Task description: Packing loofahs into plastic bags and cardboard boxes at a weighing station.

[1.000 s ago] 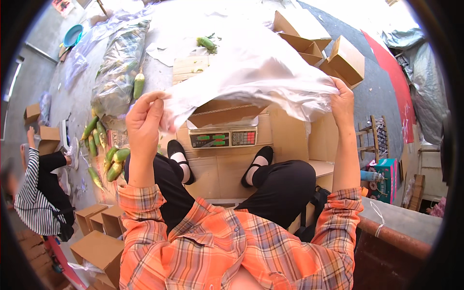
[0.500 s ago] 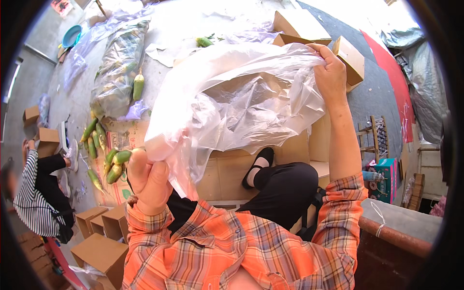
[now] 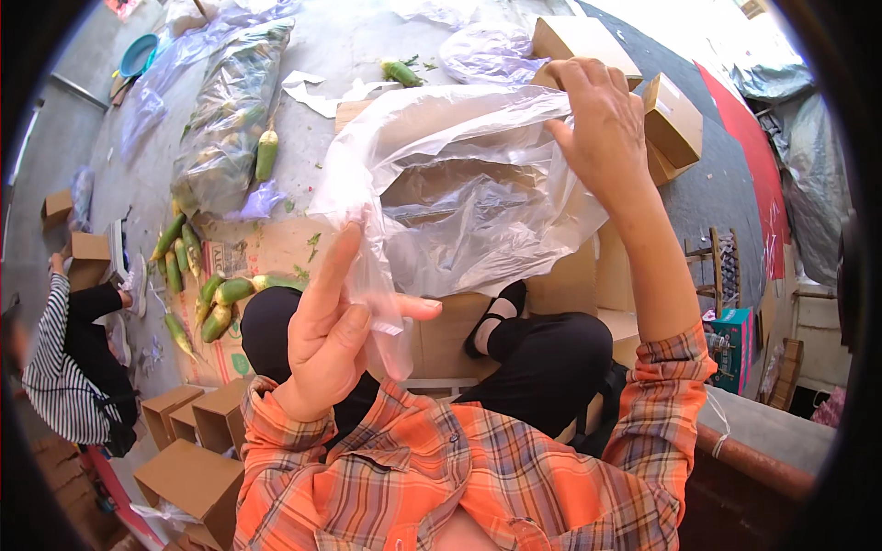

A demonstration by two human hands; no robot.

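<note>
Presently, at the far left edge of the frame, a second person in a striped top [image 3: 57,367] sits on the floor, with small cardboard boxes [image 3: 193,422] below and to the right of them. Loose green corn cobs [image 3: 216,303] lie on flattened cardboard at centre left, and a large clear sack of cobs [image 3: 230,119] stretches toward the upper left.

The left hand [image 3: 335,335] is raised at lower centre, its fingers spread; the index finger points upward along the hanging edge of the clear plastic bag [image 3: 459,202], and the thumb reaches sideways against the film. It touches the bag; whether it actually pinches it cannot be told.

The bag hangs open across the middle of the frame, held above a brown cardboard box [image 3: 478,179] that shows through the film.

The right hand [image 3: 602,124], upper right of centre, has its fingers closed on the bag's upper edge, gripping it. Beyond it, further folded boxes [image 3: 675,115] stand at upper right. The person's black-trousered knee [image 3: 551,344] and shoe [image 3: 501,308] appear below the bag.
</note>
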